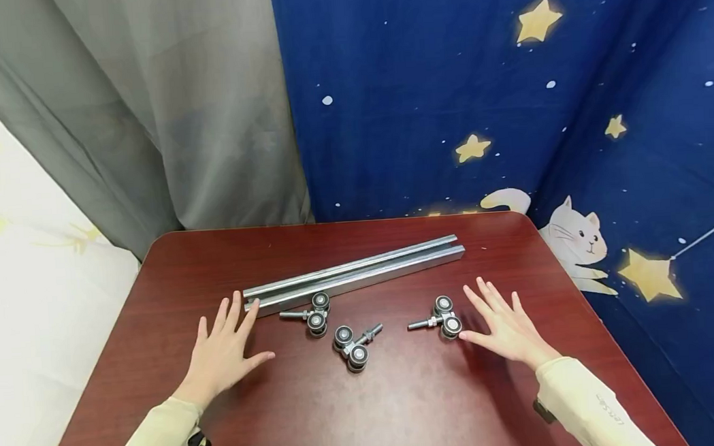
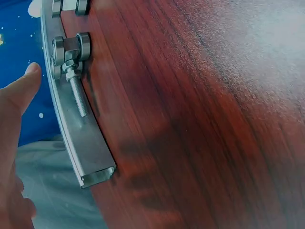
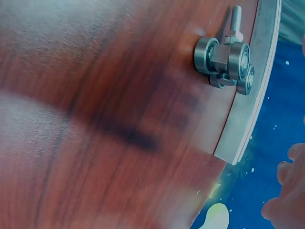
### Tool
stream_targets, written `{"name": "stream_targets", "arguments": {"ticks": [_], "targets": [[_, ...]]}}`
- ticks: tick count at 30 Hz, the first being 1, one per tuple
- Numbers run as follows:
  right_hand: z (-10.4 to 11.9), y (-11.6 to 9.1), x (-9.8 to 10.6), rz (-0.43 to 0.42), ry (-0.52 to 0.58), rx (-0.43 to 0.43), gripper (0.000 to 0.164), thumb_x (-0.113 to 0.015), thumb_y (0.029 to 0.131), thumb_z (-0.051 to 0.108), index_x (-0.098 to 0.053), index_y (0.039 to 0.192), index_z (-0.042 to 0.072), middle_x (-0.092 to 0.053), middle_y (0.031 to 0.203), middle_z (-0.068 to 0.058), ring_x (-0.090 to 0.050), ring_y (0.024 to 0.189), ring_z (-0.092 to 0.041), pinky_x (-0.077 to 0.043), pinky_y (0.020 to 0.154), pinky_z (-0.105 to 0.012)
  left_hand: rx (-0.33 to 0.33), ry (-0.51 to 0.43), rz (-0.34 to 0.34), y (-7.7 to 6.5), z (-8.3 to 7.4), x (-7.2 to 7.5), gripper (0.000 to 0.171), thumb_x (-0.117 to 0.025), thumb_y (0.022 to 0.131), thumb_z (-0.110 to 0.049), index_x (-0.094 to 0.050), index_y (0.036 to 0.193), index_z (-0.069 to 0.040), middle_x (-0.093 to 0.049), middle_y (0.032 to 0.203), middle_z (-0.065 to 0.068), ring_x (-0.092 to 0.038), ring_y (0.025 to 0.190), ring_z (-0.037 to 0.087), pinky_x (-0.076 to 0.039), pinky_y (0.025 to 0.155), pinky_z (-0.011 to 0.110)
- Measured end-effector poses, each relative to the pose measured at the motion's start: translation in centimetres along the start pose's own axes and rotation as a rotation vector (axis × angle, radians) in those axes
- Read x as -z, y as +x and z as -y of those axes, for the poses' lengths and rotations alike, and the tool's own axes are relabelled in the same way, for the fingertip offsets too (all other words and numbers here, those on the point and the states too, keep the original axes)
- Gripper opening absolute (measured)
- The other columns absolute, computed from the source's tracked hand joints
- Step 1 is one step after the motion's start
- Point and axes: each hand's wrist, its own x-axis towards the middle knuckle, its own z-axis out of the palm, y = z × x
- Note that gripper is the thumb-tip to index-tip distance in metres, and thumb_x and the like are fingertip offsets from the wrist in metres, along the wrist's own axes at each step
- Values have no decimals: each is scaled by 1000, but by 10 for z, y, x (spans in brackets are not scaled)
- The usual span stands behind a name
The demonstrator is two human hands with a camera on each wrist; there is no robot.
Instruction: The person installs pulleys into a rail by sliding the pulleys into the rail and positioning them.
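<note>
A metal channel rail (image 1: 360, 274) lies slantwise across the table, its slot facing up. In front of it are three roller trolleys with threaded bolts: a left one (image 1: 317, 315), a middle one (image 1: 352, 349) and a right one (image 1: 445, 318). My left hand (image 1: 221, 357) hovers with spread fingers near the rail's left end and holds nothing. Fingers spread, my right hand (image 1: 509, 329) is just right of the right trolley, also holding nothing. The left wrist view shows the rail's hollow end (image 2: 97, 177); a trolley (image 3: 224, 62) appears in the right wrist view.
The reddish-brown wooden table (image 1: 405, 411) has rounded far corners. Behind it hang a grey curtain (image 1: 228, 122) and a blue curtain with stars (image 1: 399, 111). White fabric (image 1: 30, 304) is at the left side.
</note>
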Motion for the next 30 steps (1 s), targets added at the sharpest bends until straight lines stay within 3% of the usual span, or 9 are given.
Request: {"name": "stream_targets", "arguments": {"ticks": [6,9,15,19,24,30], "targets": [[-5,13,3,11,38,16,85,-62,77,53,-24,144,19,-19,148,-18,-21,134,-36,-10,101,-65,0,-19,8,7,0,1,93,-63,74,-56,-25,143,-8,-25,144,24,-34,125,41,-39,88,56],[-10,21,6,32,66,24,85,-63,77,51,-23,145,18,-18,148,-18,-23,133,-35,-12,101,-65,-8,-34,-12,12,1,1,91,-65,74,-53,-26,142,-5,-28,142,25,-37,123,41,-45,80,53],[-22,44,15,78,104,26,84,-61,79,51,-22,145,18,-17,149,-17,-28,130,-38,-24,100,-60,-57,-33,-50,23,-4,-3,85,-68,75,-45,-32,138,-1,-39,135,23,-39,121,38,-46,79,51],[-31,64,22,110,120,63,76,-64,80,43,-32,141,11,-24,146,-19,-31,129,-38,-32,97,-55,-76,-36,-67,31,-9,-7,76,-69,76,-40,-40,133,0,-45,130,21,-44,116,36,-45,78,51],[-41,87,29,151,139,121,71,-70,77,25,-38,136,3,-29,142,-25,-29,128,-41,-29,99,-55,-101,-43,-70,37,-15,-15,63,-70,75,-34,-49,124,1,-52,119,20,-49,109,35,-46,76,51],[-44,111,30,195,127,110,77,-73,73,15,-34,138,2,-28,142,-26,-28,129,-40,-27,100,-57,-125,-64,-44,42,-18,-24,56,-72,74,-28,-53,120,-1,-53,117,16,-50,109,32,-44,77,51]]}}
